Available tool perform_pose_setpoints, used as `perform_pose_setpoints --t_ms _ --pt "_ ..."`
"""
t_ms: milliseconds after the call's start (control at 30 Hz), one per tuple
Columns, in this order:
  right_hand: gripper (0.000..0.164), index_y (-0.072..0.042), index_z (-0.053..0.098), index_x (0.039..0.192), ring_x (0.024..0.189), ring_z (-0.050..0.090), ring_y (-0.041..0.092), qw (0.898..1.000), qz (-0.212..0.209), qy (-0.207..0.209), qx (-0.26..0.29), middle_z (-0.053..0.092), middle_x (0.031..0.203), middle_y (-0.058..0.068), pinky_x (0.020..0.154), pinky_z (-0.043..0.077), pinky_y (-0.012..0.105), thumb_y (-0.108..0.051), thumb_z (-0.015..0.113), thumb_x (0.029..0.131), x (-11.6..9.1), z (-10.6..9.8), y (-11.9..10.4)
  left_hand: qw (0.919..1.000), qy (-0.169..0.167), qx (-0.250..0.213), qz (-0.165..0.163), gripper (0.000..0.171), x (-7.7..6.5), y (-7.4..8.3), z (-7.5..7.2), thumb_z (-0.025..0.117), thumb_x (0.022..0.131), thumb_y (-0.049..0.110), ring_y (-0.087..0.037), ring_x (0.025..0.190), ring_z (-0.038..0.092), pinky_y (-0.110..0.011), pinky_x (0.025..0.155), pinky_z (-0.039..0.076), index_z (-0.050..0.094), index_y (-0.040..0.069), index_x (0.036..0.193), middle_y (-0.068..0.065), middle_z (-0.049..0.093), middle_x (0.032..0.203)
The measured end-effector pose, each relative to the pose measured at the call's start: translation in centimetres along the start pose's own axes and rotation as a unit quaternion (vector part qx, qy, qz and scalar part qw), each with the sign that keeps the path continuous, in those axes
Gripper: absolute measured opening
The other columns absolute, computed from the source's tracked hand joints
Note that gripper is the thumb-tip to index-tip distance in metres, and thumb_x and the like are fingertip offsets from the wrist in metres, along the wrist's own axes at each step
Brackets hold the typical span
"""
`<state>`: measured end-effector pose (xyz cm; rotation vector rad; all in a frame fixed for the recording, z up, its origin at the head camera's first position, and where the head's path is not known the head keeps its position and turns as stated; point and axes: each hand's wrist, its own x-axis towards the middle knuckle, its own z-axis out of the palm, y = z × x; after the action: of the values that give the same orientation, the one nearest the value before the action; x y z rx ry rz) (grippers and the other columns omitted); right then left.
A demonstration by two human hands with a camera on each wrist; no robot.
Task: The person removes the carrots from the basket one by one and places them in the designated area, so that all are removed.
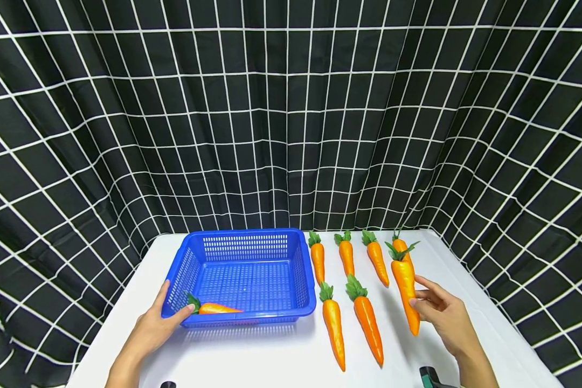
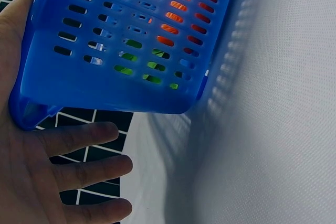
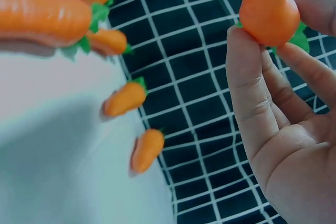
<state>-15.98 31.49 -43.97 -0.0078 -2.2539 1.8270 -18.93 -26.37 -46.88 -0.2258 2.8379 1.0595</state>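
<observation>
A blue plastic basket [image 1: 249,314] stands on the left of the white table, with a single carrot [image 1: 217,308] inside along its front wall. My left hand [image 1: 151,326] rests against the basket's front left corner, thumb over the rim. In the left wrist view its other visible fingers [image 2: 97,174] are straight and spread below the corner. My right hand [image 1: 443,318] pinches a carrot [image 1: 405,288] between thumb and fingers, raised off the table with its green top pointing up and away. In the right wrist view the held carrot [image 3: 270,11] appears end-on.
Right of the basket, several carrots [image 1: 346,256] lie in a back row, leaves toward the curtain. Two more carrots [image 1: 368,328] lie nearer the front. A black curtain with a white grid [image 1: 271,134] surrounds the white table [image 1: 252,361] at the back and sides.
</observation>
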Motion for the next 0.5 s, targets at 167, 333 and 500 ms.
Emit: perform_pose_setpoints --t_ms 167,333,500 --pt "0.059 0.005 0.045 0.139 0.080 0.067 0.016 0.998 0.041 -0.002 -0.038 0.066 0.098 0.011 0.065 0.057 0.034 -0.011 0.072 0.089 0.0 -0.5 1.1 1.0000 0.002 -0.001 0.001 0.110 0.0 0.1 0.0 0.055 0.084 0.070 -0.062 0.126 0.026 -0.071 0.095 0.029 -0.008 0.014 0.154 -0.041 0.019 0.144" --pt "0.063 0.004 0.044 0.140 0.082 0.066 0.015 0.997 0.064 -0.004 -0.052 0.064 0.104 0.018 0.067 0.057 0.035 -0.016 0.073 0.088 -0.2 -0.7 2.3 1.0000 0.002 -0.001 0.001 0.110 0.0 0.1 0.0 0.055 0.084 0.070 -0.062 0.126 0.026 -0.071 0.095 0.029 -0.008 0.014 0.154 -0.041 0.019 0.144" --pt "0.064 0.004 0.045 0.140 0.083 0.066 0.013 0.995 0.084 -0.001 -0.057 0.063 0.103 0.017 0.068 0.057 0.035 -0.016 0.074 0.087 -0.3 -0.9 3.5 1.0000 -0.001 0.003 -0.001 0.110 0.0 0.1 0.0 0.054 0.084 0.071 -0.062 0.126 0.026 -0.071 0.095 0.029 -0.008 0.014 0.154 -0.041 0.019 0.144"
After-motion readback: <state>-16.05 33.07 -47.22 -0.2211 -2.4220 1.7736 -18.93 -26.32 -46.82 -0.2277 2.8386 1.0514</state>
